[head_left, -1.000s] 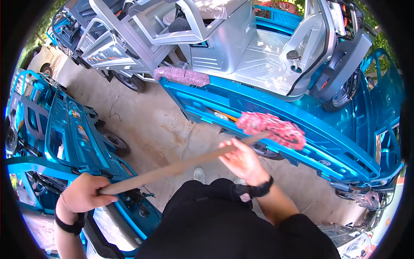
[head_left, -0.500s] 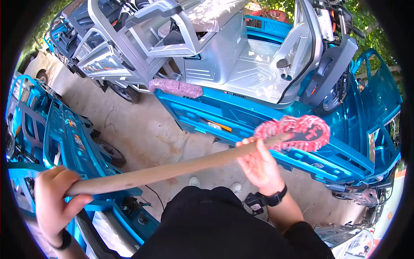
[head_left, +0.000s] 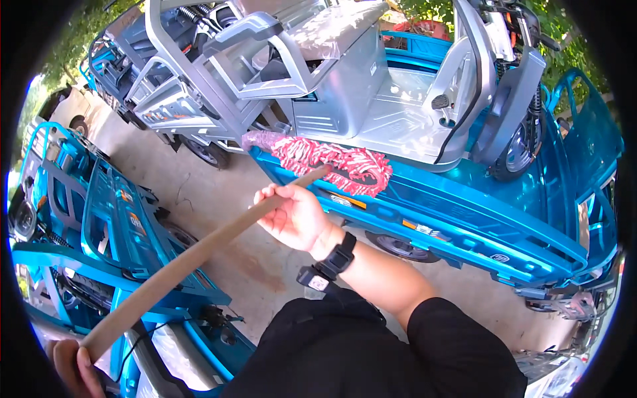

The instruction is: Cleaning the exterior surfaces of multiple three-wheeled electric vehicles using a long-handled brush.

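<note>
My left hand (head_left: 74,366), at the lower left edge, is closed round the bottom end of a long wooden pole (head_left: 179,272). Higher up the same pole, my right hand (head_left: 288,217) grips it with fingers curled, a black band on the wrist. The pole's red-and-white fringed mop head (head_left: 361,174) lies over the top edge of a blue cargo-bed side panel (head_left: 451,222), overlapping a purple wrapped roll (head_left: 259,139); whether it touches the roll I cannot tell.
A silver three-wheeled vehicle body (head_left: 332,106) stands on the blue bed ahead. Another blue cargo vehicle (head_left: 119,225) stands close on my left, with concrete floor (head_left: 199,186) between. Trees (head_left: 424,13) show behind.
The mop head has moved left along the blue panel to beside the purple roll. My right hand has swung left with the pole; my left hand has dropped toward the lower left edge.
</note>
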Action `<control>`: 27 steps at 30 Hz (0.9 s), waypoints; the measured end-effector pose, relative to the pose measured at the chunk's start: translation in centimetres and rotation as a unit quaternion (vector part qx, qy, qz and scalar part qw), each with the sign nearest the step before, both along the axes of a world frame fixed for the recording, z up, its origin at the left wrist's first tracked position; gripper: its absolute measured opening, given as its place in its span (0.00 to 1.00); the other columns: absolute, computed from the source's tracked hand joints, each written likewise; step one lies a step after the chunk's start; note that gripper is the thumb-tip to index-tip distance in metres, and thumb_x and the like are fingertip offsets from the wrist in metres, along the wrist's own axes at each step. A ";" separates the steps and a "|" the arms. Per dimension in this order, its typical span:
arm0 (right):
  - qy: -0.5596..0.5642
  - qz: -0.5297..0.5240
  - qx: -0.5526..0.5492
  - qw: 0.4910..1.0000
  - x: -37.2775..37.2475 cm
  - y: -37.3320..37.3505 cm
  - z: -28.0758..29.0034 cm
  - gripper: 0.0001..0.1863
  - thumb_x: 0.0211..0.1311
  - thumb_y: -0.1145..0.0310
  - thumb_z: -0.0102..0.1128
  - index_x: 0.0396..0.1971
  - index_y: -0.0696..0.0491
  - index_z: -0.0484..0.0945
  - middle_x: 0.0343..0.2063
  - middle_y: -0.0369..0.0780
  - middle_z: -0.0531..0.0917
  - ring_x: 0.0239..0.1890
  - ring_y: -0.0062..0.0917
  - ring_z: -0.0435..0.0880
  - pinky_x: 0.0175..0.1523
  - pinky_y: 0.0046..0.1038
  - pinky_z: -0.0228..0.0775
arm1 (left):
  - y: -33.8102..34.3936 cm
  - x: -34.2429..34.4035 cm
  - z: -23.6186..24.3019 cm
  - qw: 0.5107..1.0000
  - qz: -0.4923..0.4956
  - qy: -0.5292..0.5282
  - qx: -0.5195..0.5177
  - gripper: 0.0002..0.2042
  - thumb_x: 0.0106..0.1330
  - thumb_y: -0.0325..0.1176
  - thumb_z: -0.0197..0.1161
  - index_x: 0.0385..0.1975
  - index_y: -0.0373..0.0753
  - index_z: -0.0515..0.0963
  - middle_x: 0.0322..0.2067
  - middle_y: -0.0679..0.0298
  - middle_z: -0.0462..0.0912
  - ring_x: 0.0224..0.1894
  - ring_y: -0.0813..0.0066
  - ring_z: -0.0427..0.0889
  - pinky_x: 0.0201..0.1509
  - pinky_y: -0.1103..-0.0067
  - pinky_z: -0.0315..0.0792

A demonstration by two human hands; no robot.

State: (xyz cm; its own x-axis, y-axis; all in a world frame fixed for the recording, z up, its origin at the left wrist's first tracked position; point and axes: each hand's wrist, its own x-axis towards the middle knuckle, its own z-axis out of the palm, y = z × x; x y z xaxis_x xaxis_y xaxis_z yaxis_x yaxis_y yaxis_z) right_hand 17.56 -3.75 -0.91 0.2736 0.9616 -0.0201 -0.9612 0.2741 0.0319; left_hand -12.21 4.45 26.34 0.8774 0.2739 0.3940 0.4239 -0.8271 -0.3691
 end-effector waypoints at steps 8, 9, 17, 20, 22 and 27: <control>-0.022 -0.120 -0.111 0.986 -0.8 -12.1 0.8 0.05 0.50 0.74 0.51 0.29 0.52 0.72 0.34 0.40 0.77 0.44 0.32 0.74 0.51 0.37 0.66 | 4.7 3.7 -4.3 0.970 -0.064 -0.071 -0.225 0.12 0.52 0.33 0.56 0.12 0.33 0.67 0.11 0.59 0.65 0.16 0.64 0.65 0.20 0.74 0.56; -0.054 -0.155 -0.123 0.979 -0.1 -15.2 0.5 0.05 0.50 0.73 0.51 0.29 0.52 0.72 0.33 0.41 0.78 0.43 0.33 0.75 0.50 0.37 0.67 | 4.2 6.7 -5.5 0.957 -0.104 -0.058 -0.266 0.13 0.51 0.35 0.58 0.12 0.35 0.68 0.10 0.60 0.65 0.15 0.64 0.66 0.19 0.75 0.57; -0.085 -0.496 -0.138 0.853 1.7 -36.5 3.3 0.06 0.56 0.70 0.48 0.28 0.58 0.70 0.21 0.35 0.72 0.28 0.20 0.73 0.51 0.30 0.64 | -6.6 20.7 -16.2 0.811 -0.329 0.141 -0.462 0.14 0.55 0.44 0.56 0.19 0.39 0.73 0.14 0.57 0.73 0.20 0.57 0.74 0.23 0.70 0.68; -0.073 -0.569 -0.145 0.806 2.0 -42.4 3.3 0.08 0.59 0.67 0.47 0.28 0.57 0.69 0.17 0.32 0.70 0.24 0.17 0.72 0.49 0.28 0.65 | -11.5 21.7 -18.3 0.729 -0.366 0.235 -0.529 0.16 0.54 0.48 0.56 0.24 0.40 0.70 0.14 0.56 0.72 0.20 0.55 0.74 0.23 0.69 0.68; -0.045 -0.605 -0.154 0.780 1.8 -44.3 2.9 0.10 0.59 0.66 0.49 0.26 0.57 0.69 0.15 0.31 0.68 0.20 0.15 0.69 0.37 0.21 0.67 | -13.5 21.5 -19.3 0.705 -0.372 0.267 -0.542 0.16 0.55 0.48 0.55 0.25 0.39 0.69 0.15 0.55 0.73 0.21 0.55 0.74 0.24 0.67 0.68; 0.038 -0.559 -0.106 0.822 2.4 -43.3 -0.6 0.12 0.59 0.65 0.49 0.17 0.50 0.65 0.09 0.27 0.60 0.12 0.11 0.58 0.21 0.14 0.56 | -12.6 20.9 -18.3 0.730 -0.336 0.297 -0.516 0.16 0.54 0.47 0.55 0.24 0.40 0.67 0.16 0.56 0.74 0.22 0.54 0.75 0.24 0.66 0.69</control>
